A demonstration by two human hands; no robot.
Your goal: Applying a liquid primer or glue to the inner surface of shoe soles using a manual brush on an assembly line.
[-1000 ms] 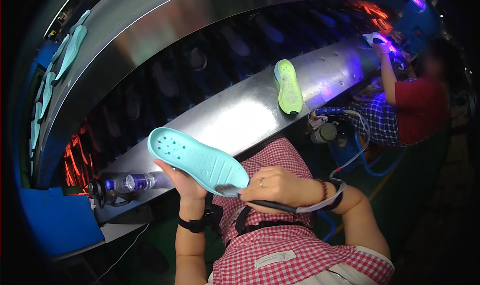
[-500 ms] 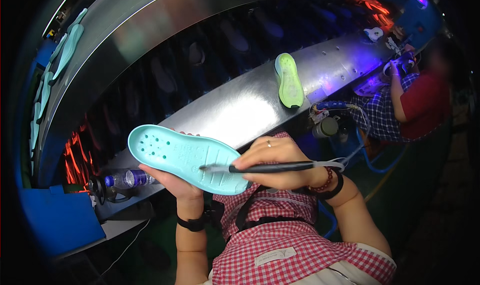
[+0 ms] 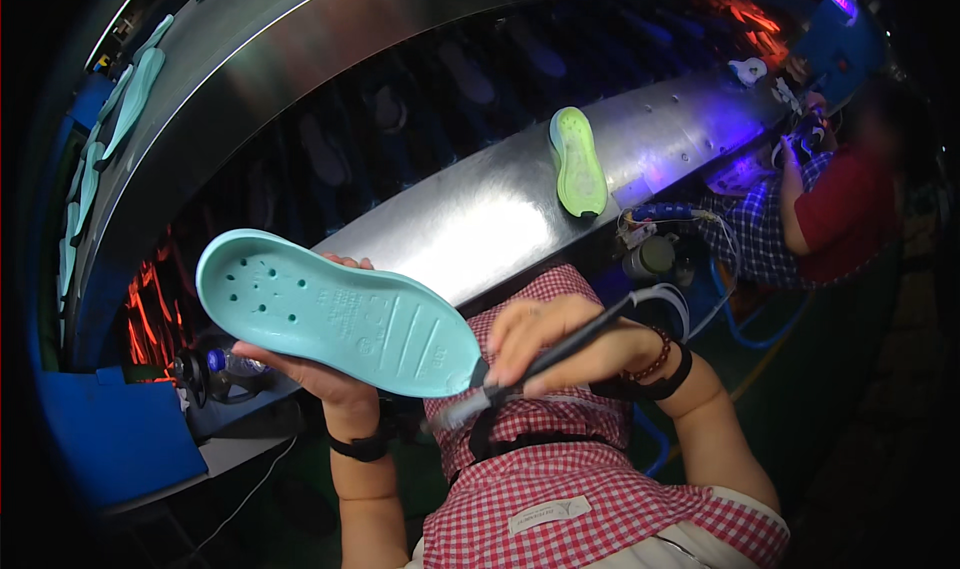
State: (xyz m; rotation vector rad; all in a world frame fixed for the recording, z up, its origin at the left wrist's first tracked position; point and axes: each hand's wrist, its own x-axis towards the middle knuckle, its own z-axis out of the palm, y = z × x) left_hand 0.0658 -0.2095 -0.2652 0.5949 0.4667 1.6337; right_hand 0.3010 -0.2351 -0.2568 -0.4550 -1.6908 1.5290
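Note:
A turquoise shoe sole (image 3: 340,314) lies tilted in my left hand (image 3: 318,377). The thumb grips its near edge, and fingertips show past its far edge. Small round holes dot the sole's left end; ridges cross its right half. My right hand (image 3: 565,341) is closed around a black-handled brush (image 3: 578,341), with a pale tube running from the handle's rear end. The brush's bristles (image 3: 462,409) are blurred and sit just below the sole's right end, over my checked apron. Whether they touch the sole's edge I cannot tell.
A yellow-green sole (image 3: 579,164) rests on the metal ledge (image 3: 480,219) ahead. Dark machinery with red glowing parts (image 3: 150,314) lies beyond. Several turquoise soles (image 3: 135,99) line the far left. A bottle (image 3: 235,361) stands beside the ledge. Another person (image 3: 850,204) works at right.
The sole has shifted left and slightly nearer with my left hand. The brush has left the sole's ridged face and swung down past its right end, now pointing lower left.

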